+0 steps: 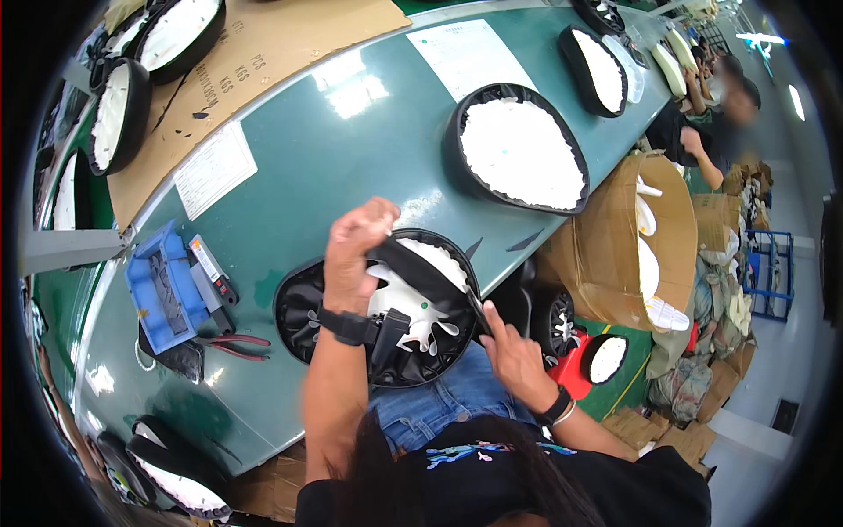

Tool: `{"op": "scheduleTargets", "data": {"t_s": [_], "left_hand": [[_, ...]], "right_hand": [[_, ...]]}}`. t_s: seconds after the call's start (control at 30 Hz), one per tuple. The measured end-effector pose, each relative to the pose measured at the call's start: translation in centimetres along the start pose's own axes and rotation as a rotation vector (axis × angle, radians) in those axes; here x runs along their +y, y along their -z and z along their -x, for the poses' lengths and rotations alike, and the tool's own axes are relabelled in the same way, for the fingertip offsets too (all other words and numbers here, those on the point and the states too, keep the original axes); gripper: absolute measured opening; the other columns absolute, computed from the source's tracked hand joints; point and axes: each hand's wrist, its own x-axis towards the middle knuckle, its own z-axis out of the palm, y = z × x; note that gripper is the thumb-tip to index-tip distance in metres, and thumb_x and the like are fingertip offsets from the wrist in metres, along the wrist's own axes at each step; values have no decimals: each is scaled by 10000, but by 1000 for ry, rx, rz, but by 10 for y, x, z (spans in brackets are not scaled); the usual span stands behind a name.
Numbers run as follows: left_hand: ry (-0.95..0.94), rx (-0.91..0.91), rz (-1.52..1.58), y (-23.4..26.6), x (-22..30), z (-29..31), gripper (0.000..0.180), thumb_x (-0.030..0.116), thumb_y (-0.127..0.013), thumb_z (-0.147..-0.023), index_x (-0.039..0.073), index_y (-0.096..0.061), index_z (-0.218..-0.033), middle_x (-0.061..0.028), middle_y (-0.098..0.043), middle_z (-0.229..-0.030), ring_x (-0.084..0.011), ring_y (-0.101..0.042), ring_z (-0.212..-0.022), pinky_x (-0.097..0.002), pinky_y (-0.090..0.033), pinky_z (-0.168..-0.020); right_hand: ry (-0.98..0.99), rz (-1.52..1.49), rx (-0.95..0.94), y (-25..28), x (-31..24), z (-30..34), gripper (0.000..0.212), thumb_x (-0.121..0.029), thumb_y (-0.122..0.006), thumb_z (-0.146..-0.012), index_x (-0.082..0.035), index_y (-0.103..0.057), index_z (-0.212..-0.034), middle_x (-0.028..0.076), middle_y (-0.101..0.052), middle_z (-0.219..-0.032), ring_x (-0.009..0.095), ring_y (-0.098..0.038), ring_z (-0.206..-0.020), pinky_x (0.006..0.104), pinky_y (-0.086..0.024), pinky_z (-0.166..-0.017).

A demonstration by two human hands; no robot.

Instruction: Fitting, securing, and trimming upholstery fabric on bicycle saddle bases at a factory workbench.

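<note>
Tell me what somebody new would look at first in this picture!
Probably the big black oval piece with the bright white top, farther up the green table. Next, the left hand and right hand, busy at a black rounded piece with a white frame, near the person's lap. Then the blue tray, on the table's left.

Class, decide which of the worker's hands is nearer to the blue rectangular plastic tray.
Left. The left hand is to the right of the blue rectangular plastic tray and slightly higher in the picture; the right hand is farther right and lower.
</note>
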Motion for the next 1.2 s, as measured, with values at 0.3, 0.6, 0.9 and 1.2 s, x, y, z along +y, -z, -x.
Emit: {"op": "scheduleTargets", "data": {"t_s": [0.3,0.6,0.9,1.2], "left_hand": [[-372,-773,-1920,-41,-35,8,177,259,-671,-723,82,-677,-714,-95,-625,-733,-243,-569,-786,-376,-423,-718],[-403,-210,-1165,-21,5,-34,291,87,-695,-711,-16,-475,-551,-70,-457,-573,-179,-476,-646,-328,-375,-605],[38,-81,-1342,14,97,62,254,94,-698,-760,-20,-521,-619,-175,-664,-1078,-205,-592,-1038,-314,-423,-889],[-154,-341,-1839,11,49,30,207,195,-642,-758,29,-614,-637,-83,-631,-656,-272,-553,-668,-385,-419,-577]], "right_hand": [[-12,-62,10,21,3,-22,524,-217,-547,-919,-151,-382,-1412,149,-578,-741,376,-574,-539,480,-465,-492],[-157,-95,47,-9,-42,28,577,-238,-561,-916,-72,-350,-1426,157,-556,-708,358,-560,-508,471,-441,-458],[461,170,-39,54,14,-102,495,-214,-600,-877,-285,-481,-1353,92,-562,-670,297,-571,-513,409,-422,-452],[664,284,-204,61,-26,-140,519,-212,-579,-892,-291,-444,-1387,98,-533,-645,284,-561,-493,393,-410,-439]]}}
